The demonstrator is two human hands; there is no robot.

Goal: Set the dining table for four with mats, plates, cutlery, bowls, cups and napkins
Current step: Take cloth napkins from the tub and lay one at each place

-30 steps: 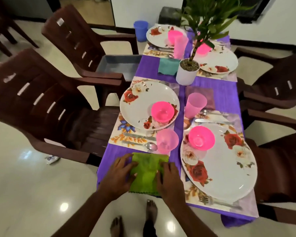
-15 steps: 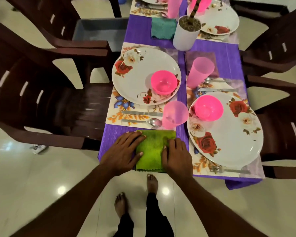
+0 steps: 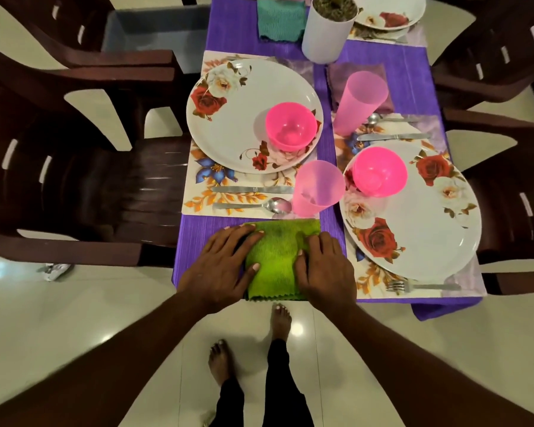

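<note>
While both hands lie flat with straight fingers, the left hand and right hand press the green napkin at the table's near edge, just below a pink cup and spoon.

Shiny pale tiled floor with light spots. Dark brown plastic chairs along both long table edges.
</note>
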